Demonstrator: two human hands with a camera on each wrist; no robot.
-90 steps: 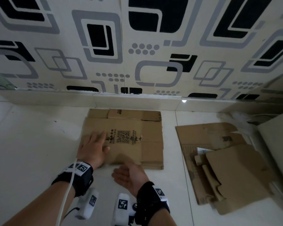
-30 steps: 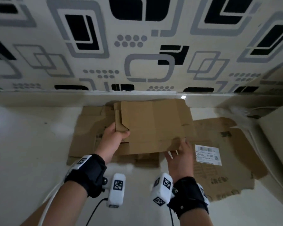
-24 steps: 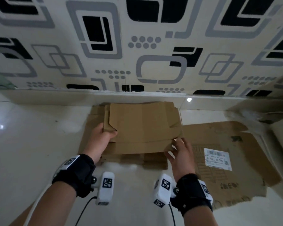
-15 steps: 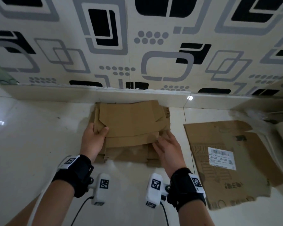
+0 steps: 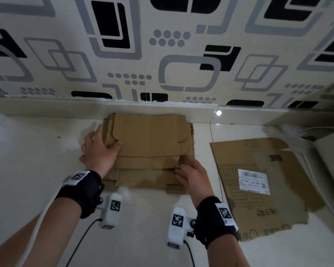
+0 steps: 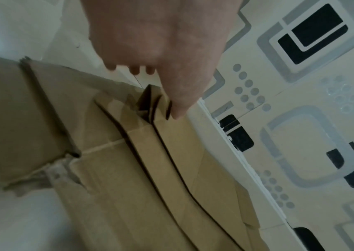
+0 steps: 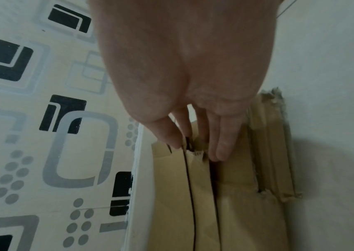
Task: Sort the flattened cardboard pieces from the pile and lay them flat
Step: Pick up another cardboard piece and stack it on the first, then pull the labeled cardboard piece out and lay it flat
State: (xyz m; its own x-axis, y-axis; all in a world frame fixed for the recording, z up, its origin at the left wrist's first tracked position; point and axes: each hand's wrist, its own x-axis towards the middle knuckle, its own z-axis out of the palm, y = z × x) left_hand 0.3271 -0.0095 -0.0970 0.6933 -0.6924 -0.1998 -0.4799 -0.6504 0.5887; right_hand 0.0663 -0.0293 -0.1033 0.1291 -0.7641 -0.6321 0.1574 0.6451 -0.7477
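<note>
Two hands square the sheet (image 5: 152, 135): our left hand (image 5: 98, 153) pinches its edge, our right hand (image 5: 193, 174) touches its corner, fingers straight. We should press evenly onto the stack (image 5: 143, 180) beneath our fingers.

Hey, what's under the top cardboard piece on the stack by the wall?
More flattened cardboard: lower pieces stick out at the near edge and left side, lying on the floor. The top piece covers their middles, so their number and any print cannot be seen.
</note>
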